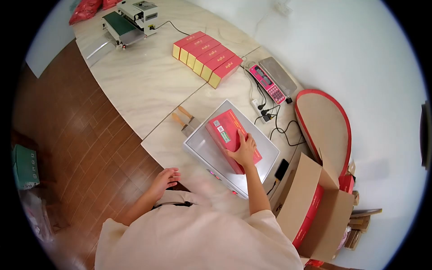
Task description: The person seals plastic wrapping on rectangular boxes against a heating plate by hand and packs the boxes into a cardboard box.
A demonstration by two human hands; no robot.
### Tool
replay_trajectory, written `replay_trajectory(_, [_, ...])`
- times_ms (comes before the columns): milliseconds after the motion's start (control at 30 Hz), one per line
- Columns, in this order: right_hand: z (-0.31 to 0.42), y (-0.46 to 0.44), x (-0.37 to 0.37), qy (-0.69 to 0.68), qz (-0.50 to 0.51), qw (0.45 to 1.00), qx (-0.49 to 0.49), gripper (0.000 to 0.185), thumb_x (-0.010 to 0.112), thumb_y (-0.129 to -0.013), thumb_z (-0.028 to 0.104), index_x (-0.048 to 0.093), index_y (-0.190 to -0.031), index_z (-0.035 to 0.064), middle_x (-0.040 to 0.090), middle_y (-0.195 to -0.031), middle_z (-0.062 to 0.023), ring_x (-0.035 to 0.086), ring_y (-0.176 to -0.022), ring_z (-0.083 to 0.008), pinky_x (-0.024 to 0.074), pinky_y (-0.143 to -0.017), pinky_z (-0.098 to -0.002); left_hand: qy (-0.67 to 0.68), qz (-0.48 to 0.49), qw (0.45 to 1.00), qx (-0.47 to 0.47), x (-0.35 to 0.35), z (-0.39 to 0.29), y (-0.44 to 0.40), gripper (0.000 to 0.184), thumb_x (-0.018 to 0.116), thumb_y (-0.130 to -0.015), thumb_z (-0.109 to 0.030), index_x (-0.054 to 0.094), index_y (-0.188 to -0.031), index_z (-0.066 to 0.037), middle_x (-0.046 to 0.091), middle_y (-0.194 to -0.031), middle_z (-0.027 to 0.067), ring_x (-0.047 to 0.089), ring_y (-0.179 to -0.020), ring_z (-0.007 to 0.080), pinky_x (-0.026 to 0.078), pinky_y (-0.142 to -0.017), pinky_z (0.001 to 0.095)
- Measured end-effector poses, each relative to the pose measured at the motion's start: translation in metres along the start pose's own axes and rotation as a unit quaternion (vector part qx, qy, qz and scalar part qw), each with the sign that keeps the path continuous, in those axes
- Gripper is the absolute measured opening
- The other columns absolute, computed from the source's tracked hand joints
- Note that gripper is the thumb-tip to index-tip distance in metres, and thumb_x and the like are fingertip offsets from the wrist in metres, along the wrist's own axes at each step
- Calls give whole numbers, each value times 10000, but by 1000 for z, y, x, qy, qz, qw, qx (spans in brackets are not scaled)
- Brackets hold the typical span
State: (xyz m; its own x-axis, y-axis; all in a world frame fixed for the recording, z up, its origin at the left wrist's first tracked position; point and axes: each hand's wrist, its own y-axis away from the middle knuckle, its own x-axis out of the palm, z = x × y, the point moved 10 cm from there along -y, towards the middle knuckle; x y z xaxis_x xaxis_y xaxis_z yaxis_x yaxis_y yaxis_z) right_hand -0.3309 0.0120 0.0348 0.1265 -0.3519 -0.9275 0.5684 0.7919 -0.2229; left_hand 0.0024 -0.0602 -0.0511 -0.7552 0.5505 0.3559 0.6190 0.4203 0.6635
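Red box (228, 126) lies on the plate (261, 135); right hand (244, 152) rests across its top, fingers spread apart with the thumb toward the box's 9 o'clock edge, though whether they clamp it cannot be told. Left hand (164, 183) hangs at the plate's 8 o'clock, holding nothing, fingers loosely curled and slightly apart. About the plate: scrapers (183, 118) at 10 o'clock, a row of red boxes (209, 55) near 12, scale (270, 84) at 1, phone (282, 169) and open carton (297, 195) at 4.
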Motion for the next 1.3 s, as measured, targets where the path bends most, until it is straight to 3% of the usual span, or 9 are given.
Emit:
replay_trajectory(100, [-10,34,-26,18,10,999,30,1001,808,-525,465,397,-1388,163,388,-1289,-256,372,-1205,-408,274,-1010,-519,-1,-13,1000,6,-2,-2,-7,341,421,-974,-305,520,-1211,-80,597,-1112,54,575,-987,138,455,-843,286])
replay_trajectory(200, [-57,76,-42,-276,-10,952,130,908,809,-609,379,394,-1381,138,455,-1286,-181,446,-1177,-324,364,-994,-429,-10,34,999,28,19,-12,-11,346,432,-975,-323,518,-1219,-93,597,-1115,55,572,-1001,144,449,-854,288])
replay_trajectory(333, [-32,127,-59,-824,-55,497,268,738,603,-802,551,409,-1354,102,549,-1226,-96,549,-1089,-255,479,-911,-376,-83,170,981,36,94,-42,-14,381,422,-982,-342,480,-1264,-93,583,-1147,70,560,-1052,169,433,-900,313])
replay_trajectory(400, [-31,128,-79,-890,-85,448,28,646,525,-857,551,448,-1318,105,549,-1232,-84,549,-1088,-249,472,-920,-387,-117,236,964,26,141,-48,-7,422,419,-983,-368,434,-1307,-99,554,-1194,79,547,-1081,180,430,-910,322])
replay_trajectory(500, [-8,154,-66,-906,-162,358,157,625,513,-865,537,456,-1309,101,551,-1234,-85,546,-1090,-246,470,-920,-390,-148,353,923,27,210,-55,9,557,405,-969,-457,323,-1391,-103,462,-1306,89,490,-1170,199,402,-964,359])
replay_trajectory(967, [-20,240,-83,-877,-335,251,236,536,417,-919,482,478,-1280,90,539,-1261,-94,527,-1103,-238,458,-923,-394,-319,478,818,-30,306,-17,41,691,441,-961,-441,152,-1477,-83,442,-1274,95,449,-1186,195,368,-989,363])
replay_trajectory(1067, [-12,247,-109,-878,-355,271,172,580,415,-916,522,459,-1309,97,521,-1288,-95,518,-1129,-249,455,-931,-395,-311,510,802,-7,318,1,49,660,420,-967,-453,192,-1466,-87,431,-1307,104,421,-1227,209,341,-1020,361])
replay_trajectory(1167, [-15,270,-125,-756,-425,427,254,634,414,-906,571,437,-1339,108,512,-1304,-99,512,-1157,-260,453,-945,-399,-357,502,786,46,315,7,61,623,377,-976,-478,265,-1435,-72,426,-1308,133,409,-1237,235,325,-1031,358])
replay_trajectory(1300, [-9,268,-109,-893,-311,305,116,705,461,-860,620,429,-1351,114,516,-1309,-110,521,-1165,-261,450,-960,-415,-482,500,690,202,298,18,38,644,309,-978,-520,320,-1381,-18,438,-1232,188,430,-1187,282,335,-1011,368])
